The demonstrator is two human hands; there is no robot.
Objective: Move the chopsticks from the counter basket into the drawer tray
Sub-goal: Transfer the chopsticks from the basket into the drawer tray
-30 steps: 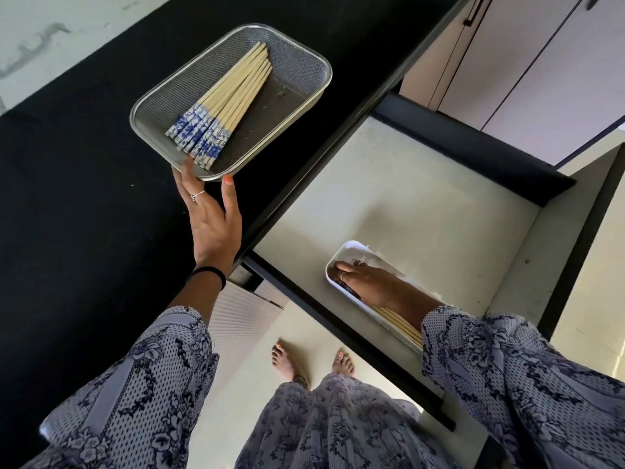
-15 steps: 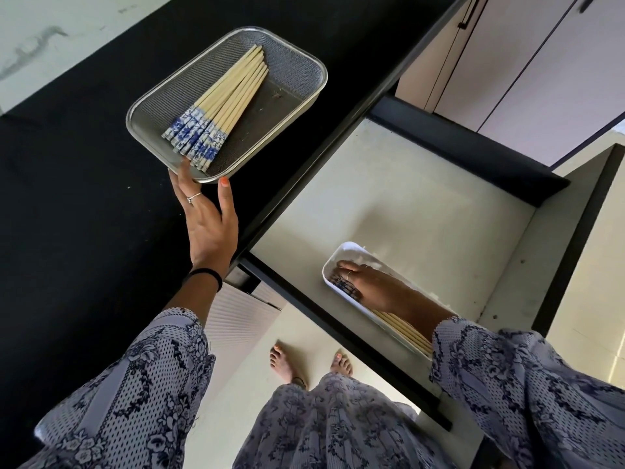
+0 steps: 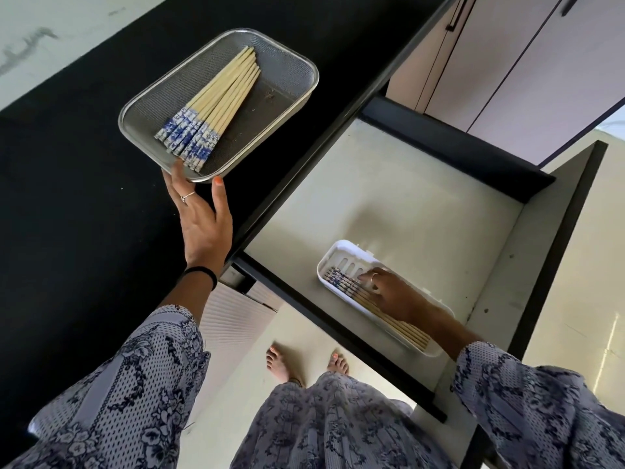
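Note:
A metal mesh basket [image 3: 304, 62] sits on the black counter and holds a fan of bamboo chopsticks [image 3: 216, 106] with blue-patterned ends. My left hand [image 3: 203, 214] touches the basket's near rim with straight fingers and thumb. In the open drawer [image 3: 389, 184], a white plastic tray [image 3: 341, 247] holds several more chopsticks [image 3: 341, 280] lying side by side. My right hand [image 3: 389, 292] rests on these chopsticks, fingers spread over their middle, covering part of them.
The black counter [image 3: 67, 198] spreads to the left, its edge running diagonally beside the drawer. The drawer's dark front wall [image 3: 338, 323] lies near my body. Pale cabinet doors [image 3: 507, 62] stand at the upper right. My bare feet [image 3: 280, 363] show on the floor below.
My right hand has drawn back along the tray, uncovering the blue ends of the chopsticks lying there. My left hand stays at the basket's near rim.

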